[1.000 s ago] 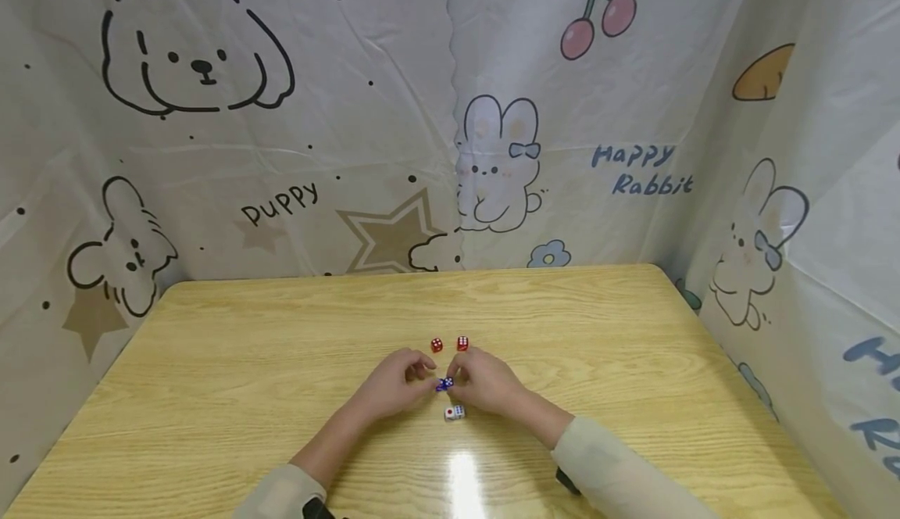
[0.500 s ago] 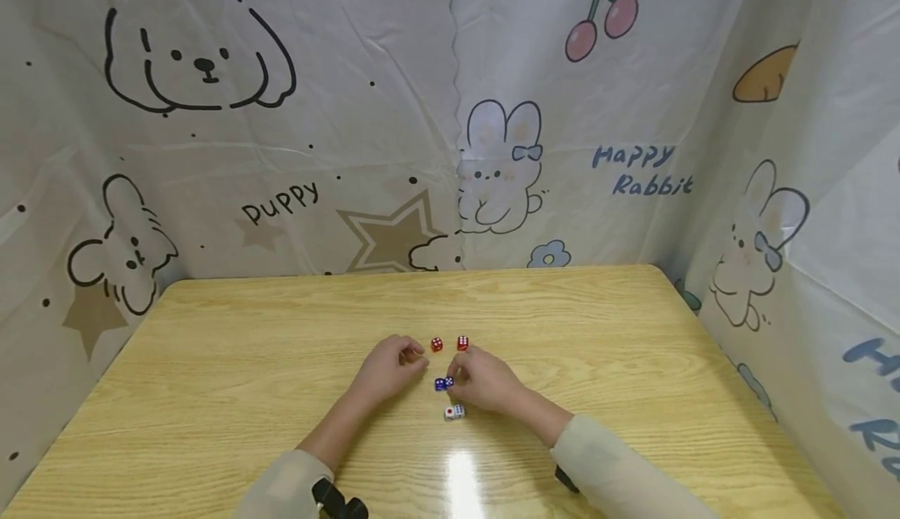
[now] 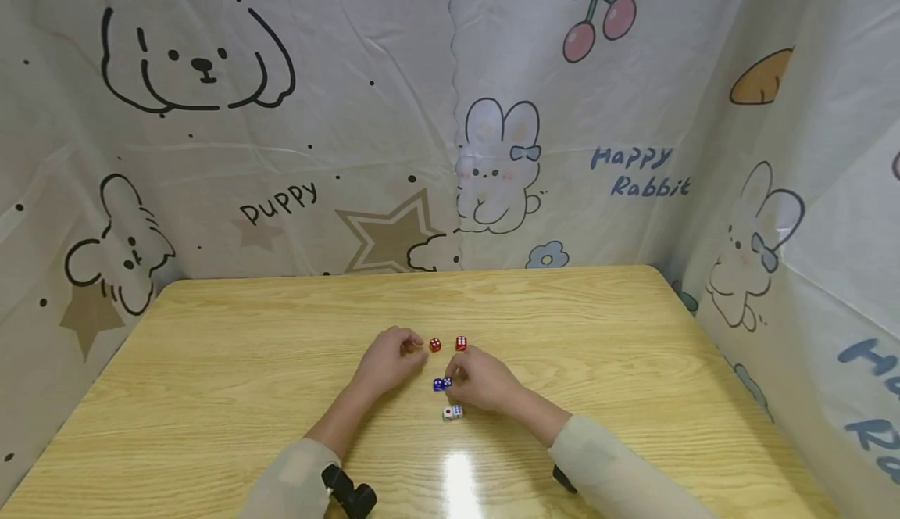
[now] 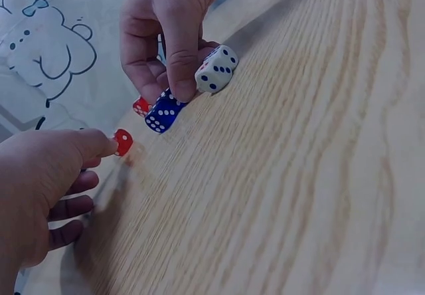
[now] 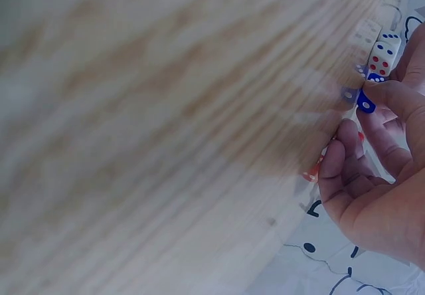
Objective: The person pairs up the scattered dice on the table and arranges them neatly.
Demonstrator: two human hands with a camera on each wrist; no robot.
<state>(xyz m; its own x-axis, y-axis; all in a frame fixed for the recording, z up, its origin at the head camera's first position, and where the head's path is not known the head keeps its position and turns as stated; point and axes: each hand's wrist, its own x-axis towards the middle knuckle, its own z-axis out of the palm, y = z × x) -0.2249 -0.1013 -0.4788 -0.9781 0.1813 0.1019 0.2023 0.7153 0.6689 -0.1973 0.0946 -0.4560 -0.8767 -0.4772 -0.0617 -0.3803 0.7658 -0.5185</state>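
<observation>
My right hand (image 3: 487, 381) pinches the right-hand die of a touching pair of blue dice (image 3: 439, 384), its thumb against the die in the left wrist view. My left hand (image 3: 388, 361) is just left of a red die (image 3: 435, 345), its fingers loosely bent and a narrow gap apart from the die in the head view. In the left wrist view its thumb overlaps that red die (image 4: 123, 142), so contact is hard to judge. A second red die (image 3: 461, 343) lies beyond the right fingers. Two white dice (image 3: 453, 412) sit side by side nearer the person.
The dice lie around the middle of a light wooden table (image 3: 281, 316). A printed cloth (image 3: 394, 112) hangs behind and at both sides of it. A black wrist device (image 3: 349, 493) is strapped at the left sleeve.
My left hand has let go of the blue pair and moved away from the person, up beside the left red die. My right hand stays at the blue dice.
</observation>
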